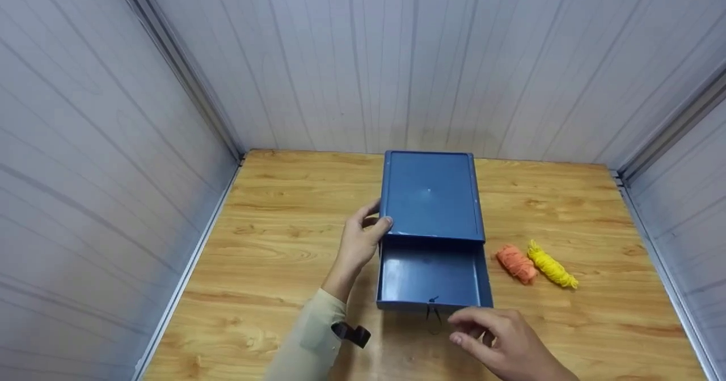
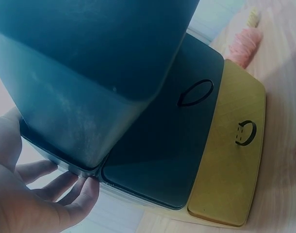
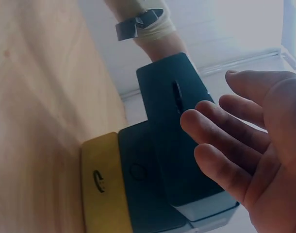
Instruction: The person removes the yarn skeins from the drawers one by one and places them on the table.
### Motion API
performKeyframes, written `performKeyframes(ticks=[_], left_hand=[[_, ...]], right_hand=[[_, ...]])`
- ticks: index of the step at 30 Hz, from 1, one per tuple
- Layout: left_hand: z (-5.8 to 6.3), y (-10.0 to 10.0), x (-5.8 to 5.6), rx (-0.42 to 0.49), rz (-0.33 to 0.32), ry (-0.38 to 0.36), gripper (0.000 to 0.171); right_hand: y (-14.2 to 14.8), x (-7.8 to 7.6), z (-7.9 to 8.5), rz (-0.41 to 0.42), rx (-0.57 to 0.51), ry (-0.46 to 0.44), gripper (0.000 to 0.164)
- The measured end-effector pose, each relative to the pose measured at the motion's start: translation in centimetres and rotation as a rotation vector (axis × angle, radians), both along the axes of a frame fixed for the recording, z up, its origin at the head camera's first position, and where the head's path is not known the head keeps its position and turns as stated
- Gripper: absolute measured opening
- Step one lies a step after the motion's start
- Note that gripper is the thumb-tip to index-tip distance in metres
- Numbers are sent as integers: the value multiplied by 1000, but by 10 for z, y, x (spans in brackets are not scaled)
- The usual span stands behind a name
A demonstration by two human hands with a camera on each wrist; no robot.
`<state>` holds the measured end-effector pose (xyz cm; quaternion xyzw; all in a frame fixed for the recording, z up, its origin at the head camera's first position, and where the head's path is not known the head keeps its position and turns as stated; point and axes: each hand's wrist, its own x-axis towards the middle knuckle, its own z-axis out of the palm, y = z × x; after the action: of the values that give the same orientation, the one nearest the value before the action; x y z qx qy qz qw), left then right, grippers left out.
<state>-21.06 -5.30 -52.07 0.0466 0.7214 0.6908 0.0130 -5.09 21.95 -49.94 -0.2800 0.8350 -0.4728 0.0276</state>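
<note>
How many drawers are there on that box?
3. The blue top drawer is pulled out. Under it is the dark middle drawer, and at the bottom is the yellow drawer, both closed. None seem hidden.

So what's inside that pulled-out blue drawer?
Looking down into the drawer, I see bare floor, and a bit of black cord at the front edge. Any part further back, under the blue cabinet, is covered, so I can't tell what's there.
</note>
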Motion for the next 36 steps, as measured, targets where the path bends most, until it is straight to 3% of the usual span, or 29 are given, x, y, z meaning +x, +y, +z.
performKeyframes(ticks=[14, 16, 21, 23, 31, 36], left_hand=[[1, 0, 0, 5, 4, -14, 55], [1, 0, 0, 9, 1, -16, 55], [0, 1, 0, 19, 3, -14, 55], [-1, 1, 0, 25, 5, -17, 55], [0, 1, -1, 29, 1, -4, 54], [-1, 2, -1, 28, 1, 5, 53]], right_hand=[[-10, -2, -24, 60, -27, 96, 11], [-11, -2, -27, 46, -32, 55, 10], [-15, 0, -34, 24, -18, 56, 8], [-18, 0, -36, 15, -5, 38, 6], [-25, -1, -41, 9, 1, -198, 13], [-28, 0, -46, -7, -13, -229, 15]])
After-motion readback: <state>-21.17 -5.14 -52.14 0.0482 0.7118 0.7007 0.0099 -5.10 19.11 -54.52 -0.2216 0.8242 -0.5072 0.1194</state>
